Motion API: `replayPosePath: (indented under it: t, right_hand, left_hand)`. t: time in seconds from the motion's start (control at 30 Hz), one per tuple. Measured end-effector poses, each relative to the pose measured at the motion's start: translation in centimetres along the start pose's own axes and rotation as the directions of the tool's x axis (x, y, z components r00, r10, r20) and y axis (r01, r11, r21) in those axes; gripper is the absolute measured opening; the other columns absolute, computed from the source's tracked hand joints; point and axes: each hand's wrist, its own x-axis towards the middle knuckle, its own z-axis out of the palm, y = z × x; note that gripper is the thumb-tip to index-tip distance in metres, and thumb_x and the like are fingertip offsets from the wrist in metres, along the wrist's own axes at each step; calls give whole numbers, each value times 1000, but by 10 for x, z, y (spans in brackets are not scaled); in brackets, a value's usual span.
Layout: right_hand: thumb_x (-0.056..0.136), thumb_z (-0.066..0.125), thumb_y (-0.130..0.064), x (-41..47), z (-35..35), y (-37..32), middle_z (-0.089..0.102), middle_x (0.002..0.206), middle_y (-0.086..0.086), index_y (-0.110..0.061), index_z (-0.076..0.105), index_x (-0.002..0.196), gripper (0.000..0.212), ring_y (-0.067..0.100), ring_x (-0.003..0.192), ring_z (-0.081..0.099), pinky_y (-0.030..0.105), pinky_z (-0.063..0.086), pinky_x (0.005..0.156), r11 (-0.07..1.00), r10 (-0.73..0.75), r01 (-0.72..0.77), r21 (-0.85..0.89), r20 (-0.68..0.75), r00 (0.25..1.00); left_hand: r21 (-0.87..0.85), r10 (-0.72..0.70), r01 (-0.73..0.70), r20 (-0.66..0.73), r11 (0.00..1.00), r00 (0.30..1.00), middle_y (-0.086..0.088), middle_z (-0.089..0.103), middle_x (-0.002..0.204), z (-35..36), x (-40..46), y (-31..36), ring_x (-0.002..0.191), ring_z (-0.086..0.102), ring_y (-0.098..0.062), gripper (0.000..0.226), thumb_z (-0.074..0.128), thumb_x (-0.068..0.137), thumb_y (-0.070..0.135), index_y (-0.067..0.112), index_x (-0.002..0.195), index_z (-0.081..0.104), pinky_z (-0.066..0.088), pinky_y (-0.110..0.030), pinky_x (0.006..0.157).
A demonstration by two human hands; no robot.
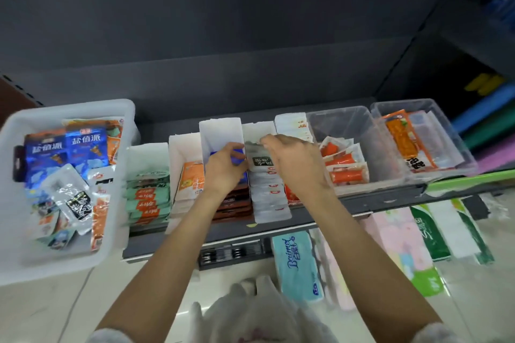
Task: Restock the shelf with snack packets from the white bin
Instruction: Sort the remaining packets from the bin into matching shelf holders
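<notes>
Pale floor below; dark shelf; left hand fingers pinch blue packet; right hand fingers curled over packets.

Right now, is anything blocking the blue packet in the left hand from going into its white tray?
Nothing visible does. The left hand holds the blue packet already inside the white tray; the space behind it looks open, with reddish packets stacked in front.

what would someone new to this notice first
Two bare arms reach up the middle to the shelf: the left hand grips a blue packet in a white divider box, while the right hand fingers pale packets in the next slot. At far left, a white bin brims with mixed snack packets, blue ones on top.
</notes>
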Motion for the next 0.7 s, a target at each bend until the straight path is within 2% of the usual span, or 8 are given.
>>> replayPosePath:
  t: [0.07,0.17,0.2,0.3,0.4,0.47,0.53,0.7]
  right_hand:
    - [55,77,0,4,10,-6,68,72,-1,-17,69,87,38,18,57,63,21,43,46,999,-41,45,-18,170,985]
    - [77,59,3,-1,19,-4,62,114,3,-16,61,118,45,23,93,64,32,51,70,997,-73,83,-8,393,917]
    - [76,59,5,-5,18,-3,61,116,5,-14,61,119,46,25,96,62,35,51,75,995,-99,101,15,386,917]
    - [57,76,3,-10,17,1,68,87,6,-13,72,95,41,28,84,62,40,49,80,982,-134,170,-80,333,933]
    - [57,80,-7,-7,20,-2,70,76,3,-15,74,83,28,26,88,61,46,41,91,971,-126,188,-150,351,928]
    - [60,78,-9,-8,18,-4,71,80,3,-14,74,83,24,26,96,59,49,35,96,975,-116,175,-140,352,929]
    - [66,74,-7,-12,13,-4,71,94,4,-14,74,92,28,27,104,57,48,34,97,987,-94,133,-93,336,937]
    - [77,63,0,-16,-11,-34,69,107,2,-15,68,109,35,23,100,60,38,49,86,961,-36,-28,276,224,974]
  left_hand:
    - [-6,2,-2,-3,1000,1000,7,62,95,-1,-1,-1,82,59,-11,35,67,85,20,19,118,56,47,-23,76]
    - [-17,-2,2,4,1000,1000,7,62,94,-3,0,-1,80,63,-15,35,68,84,21,19,117,57,53,-31,78]
    - [-24,1,0,7,1000,1000,7,61,93,-3,0,1,79,63,-15,36,69,84,21,19,117,57,54,-33,79]
    - [-19,7,-7,9,1000,1000,8,60,93,-4,-1,3,78,64,-15,36,68,84,21,20,118,57,55,-31,77]
    - [-5,-5,5,31,1000,999,5,63,98,-7,-2,3,83,65,-18,34,66,86,21,20,119,56,54,-33,81]
    - [-8,7,-6,80,1000,997,3,65,105,-12,-4,4,89,65,-18,34,63,88,18,20,121,56,52,-30,84]
    - [-11,60,-60,77,998,995,9,66,103,-21,-12,9,87,64,-12,29,59,90,17,22,119,59,49,-16,79]
    - [-38,208,-221,-212,975,955,15,68,85,-67,-47,6,73,62,-2,20,58,89,22,28,107,65,51,-23,71]
